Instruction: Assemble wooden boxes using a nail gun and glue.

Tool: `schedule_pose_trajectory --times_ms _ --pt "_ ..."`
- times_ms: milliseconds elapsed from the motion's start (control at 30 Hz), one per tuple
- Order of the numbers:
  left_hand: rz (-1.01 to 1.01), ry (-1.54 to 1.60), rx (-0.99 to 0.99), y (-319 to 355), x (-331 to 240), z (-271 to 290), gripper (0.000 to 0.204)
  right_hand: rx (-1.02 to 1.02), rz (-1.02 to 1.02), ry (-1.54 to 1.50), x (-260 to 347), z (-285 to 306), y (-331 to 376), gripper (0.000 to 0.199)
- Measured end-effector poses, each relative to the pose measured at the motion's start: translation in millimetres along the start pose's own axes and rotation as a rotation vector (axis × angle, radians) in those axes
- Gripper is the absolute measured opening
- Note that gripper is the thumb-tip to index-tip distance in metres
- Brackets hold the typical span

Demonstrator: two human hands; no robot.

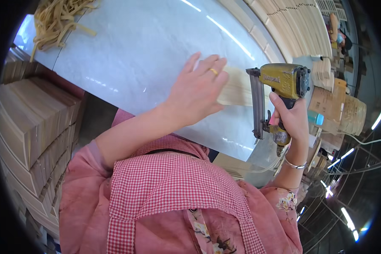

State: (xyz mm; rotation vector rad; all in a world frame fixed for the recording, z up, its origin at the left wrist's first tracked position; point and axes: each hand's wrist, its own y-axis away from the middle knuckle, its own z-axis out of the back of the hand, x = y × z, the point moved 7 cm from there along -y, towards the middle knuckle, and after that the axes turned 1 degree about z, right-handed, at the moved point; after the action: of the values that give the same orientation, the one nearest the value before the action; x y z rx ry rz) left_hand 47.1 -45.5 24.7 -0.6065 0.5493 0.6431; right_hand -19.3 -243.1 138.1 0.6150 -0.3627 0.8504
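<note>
You are holding a yellow nail gun point(283, 82) with a dark grey back and a long thin metal strip running down its front. Your right hand point(290, 120) is wrapping tightly around its handle, out past the right edge of the table point(135, 46). Your left hand point(197, 91) is lying flat with its fingers spread, pressing down on a pale wooden piece point(239, 91) on the table. You are wearing a gold ring on that hand.

The wooden piece is sitting near the table's right edge, just left of the nail gun's front. The table top is white and shiny, with lots of open room to the left and farther away. A heap of thin wooden strips point(57, 19) is lying at the far left corner. Stacks of flat wooden boards point(34, 127) are standing beside the table on your left.
</note>
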Motion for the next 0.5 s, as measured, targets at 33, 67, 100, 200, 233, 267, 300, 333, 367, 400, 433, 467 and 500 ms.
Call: schedule_pose_trajectory --times_ms 33,67,100,200,233,267,300,333,367,400,433,467,500 --pt "-0.038 -0.051 0.046 -7.7 -8.4 -8.4 0.066 0.003 -0.020 -0.019 -4.1 -1.6 1.2 0.038" --pt "-0.077 -0.099 0.085 -17.6 -17.1 -18.1 0.064 0.001 -0.038 -0.034 -8.4 0.6 0.6 0.036" --pt "-0.116 -0.149 0.124 -25.3 -24.1 -26.8 0.062 0.001 -0.055 -0.050 -12.2 2.7 -0.1 0.034" --pt "-0.152 -0.182 0.186 -38.5 -29.0 -42.2 0.059 -0.001 -0.077 -0.065 -18.6 7.3 -1.2 0.032" --pt "-0.138 -0.169 0.208 -41.7 -27.7 -46.3 0.058 0.008 -0.077 -0.061 -18.9 7.4 -1.5 0.031" --pt "-0.122 -0.156 0.230 -44.2 -26.4 -50.0 0.057 0.018 -0.076 -0.057 -19.1 7.3 -2.0 0.031" --pt "-0.105 -0.143 0.253 -46.2 -25.1 -53.3 0.055 0.029 -0.075 -0.054 -19.6 7.2 -2.6 0.030" --pt "-0.111 -0.143 0.257 -47.4 -25.0 -54.7 0.055 0.025 -0.079 -0.057 -20.6 7.6 -3.3 0.030" --pt "-0.115 -0.134 0.254 -48.5 -24.7 -55.0 0.053 0.025 -0.070 -0.061 -20.5 7.7 -4.3 0.030" --pt "-0.120 -0.126 0.251 -49.3 -24.2 -54.9 0.051 0.025 -0.060 -0.065 -20.3 7.6 -5.3 0.030" --pt "-0.123 -0.117 0.249 -49.9 -23.9 -54.7 0.049 0.026 -0.050 -0.068 -20.2 7.5 -6.0 0.030" --pt "-0.126 -0.108 0.246 -50.4 -24.1 -54.5 0.047 0.027 -0.041 -0.070 -20.2 7.6 -6.3 0.031" --pt "-0.127 -0.109 0.248 -50.9 -24.2 -54.2 0.047 0.026 -0.041 -0.073 -20.7 7.9 -6.8 0.031"
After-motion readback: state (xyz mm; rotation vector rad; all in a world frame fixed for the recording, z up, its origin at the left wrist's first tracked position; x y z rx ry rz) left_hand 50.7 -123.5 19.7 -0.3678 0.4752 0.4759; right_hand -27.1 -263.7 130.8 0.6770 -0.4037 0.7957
